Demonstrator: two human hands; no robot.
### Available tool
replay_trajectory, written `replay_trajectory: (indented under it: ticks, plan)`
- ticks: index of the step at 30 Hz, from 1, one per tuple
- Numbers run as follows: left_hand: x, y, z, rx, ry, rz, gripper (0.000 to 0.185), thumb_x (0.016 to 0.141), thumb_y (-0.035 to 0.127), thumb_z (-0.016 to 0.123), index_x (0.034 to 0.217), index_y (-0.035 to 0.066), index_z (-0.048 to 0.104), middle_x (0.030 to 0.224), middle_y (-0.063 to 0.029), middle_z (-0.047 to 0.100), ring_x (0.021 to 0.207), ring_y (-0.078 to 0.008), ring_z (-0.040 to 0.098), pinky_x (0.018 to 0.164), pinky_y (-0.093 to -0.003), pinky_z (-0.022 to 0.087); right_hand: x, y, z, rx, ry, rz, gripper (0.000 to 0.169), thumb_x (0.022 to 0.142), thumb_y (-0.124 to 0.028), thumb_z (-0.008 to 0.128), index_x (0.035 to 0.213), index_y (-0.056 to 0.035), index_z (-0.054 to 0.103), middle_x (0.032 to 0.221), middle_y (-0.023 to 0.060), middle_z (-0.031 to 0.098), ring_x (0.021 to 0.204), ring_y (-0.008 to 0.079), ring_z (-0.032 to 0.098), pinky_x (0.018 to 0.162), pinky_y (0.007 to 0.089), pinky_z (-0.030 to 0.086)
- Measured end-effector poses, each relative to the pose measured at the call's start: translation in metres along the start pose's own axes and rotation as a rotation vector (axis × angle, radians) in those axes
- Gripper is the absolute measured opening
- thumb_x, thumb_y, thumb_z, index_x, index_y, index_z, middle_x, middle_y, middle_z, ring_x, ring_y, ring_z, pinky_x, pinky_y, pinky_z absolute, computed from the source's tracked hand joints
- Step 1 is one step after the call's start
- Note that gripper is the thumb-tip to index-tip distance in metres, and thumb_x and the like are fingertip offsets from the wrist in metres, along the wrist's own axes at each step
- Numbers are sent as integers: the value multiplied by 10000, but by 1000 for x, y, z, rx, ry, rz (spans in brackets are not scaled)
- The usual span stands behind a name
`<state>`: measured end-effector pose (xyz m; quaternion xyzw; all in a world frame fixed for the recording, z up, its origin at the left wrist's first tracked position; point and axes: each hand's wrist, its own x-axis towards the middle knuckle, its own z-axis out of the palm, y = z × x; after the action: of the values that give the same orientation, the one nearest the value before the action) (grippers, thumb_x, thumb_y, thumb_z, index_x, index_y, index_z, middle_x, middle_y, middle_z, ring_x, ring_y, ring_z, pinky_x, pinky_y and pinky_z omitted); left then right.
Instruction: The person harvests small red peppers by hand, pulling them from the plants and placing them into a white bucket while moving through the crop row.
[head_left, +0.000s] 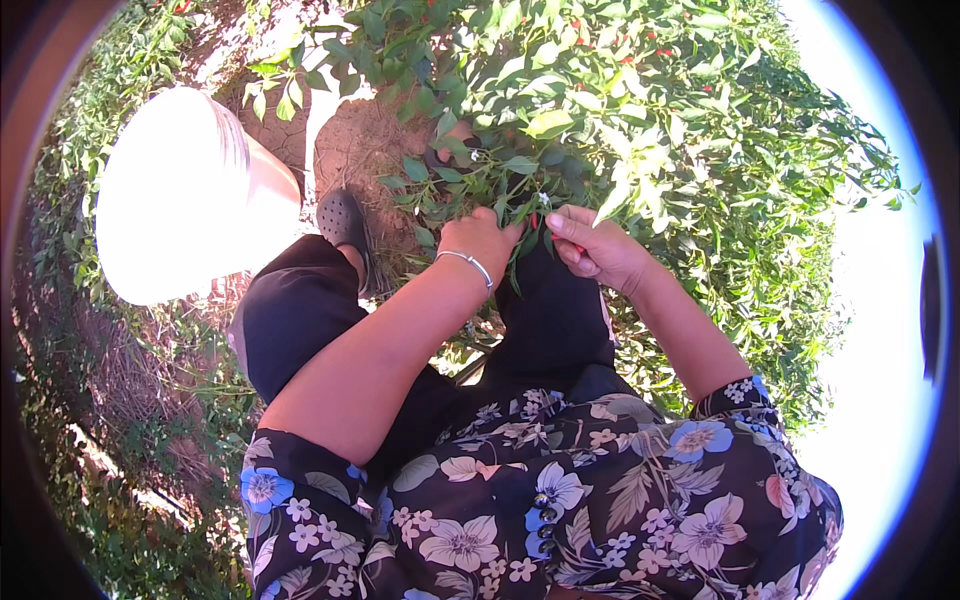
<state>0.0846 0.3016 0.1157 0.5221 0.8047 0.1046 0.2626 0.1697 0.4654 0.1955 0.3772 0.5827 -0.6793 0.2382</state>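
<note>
My left hand (484, 238), with a silver bangle at the wrist, grips a leafy stem of a chili pepper plant (517, 166) that bears small white flowers. To its right, my right hand (589, 244) has its fingers curled round a red chili pepper (568, 244), which shows only in part. Another red chili (534, 220) hangs among the leaves between the two hands. Both hands are above my dark trouser leg. Leaves partly hide the left fingertips.
A large white bucket (180, 199), washed out by glare, stands at the left near my dark perforated clog (343, 217). Dense pepper plants (720, 165) with red fruit fill the top and right. Bare soil (367, 142) shows between bucket and plants; dry grass lies lower left.
</note>
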Motion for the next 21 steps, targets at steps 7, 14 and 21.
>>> replay_trajectory:
  ticks: [7,14,21]
  plan:
    - [-4,-6,-9,-24,10,43,622,779,98,587,1365,186,401,1054,-196,525,902,-324,623,752,-396,514,0,21,3,-113,96,-17,306,930,-353,549,928,-48,527,617,17,519,458,59,413,406,186,310]
    - [-3,-11,-17,-113,16,91,579,761,75,591,1315,154,442,994,-186,543,879,-329,623,733,-401,517,15,22,4,136,166,-7,246,937,-256,548,1010,-22,527,660,39,525,444,69,406,384,192,290]
    - [-4,-9,-23,-79,60,107,398,763,54,573,1154,112,527,944,-177,553,855,-329,625,722,-407,518,21,15,4,78,216,-3,174,896,-220,584,909,-49,552,615,11,513,419,54,393,354,193,245]
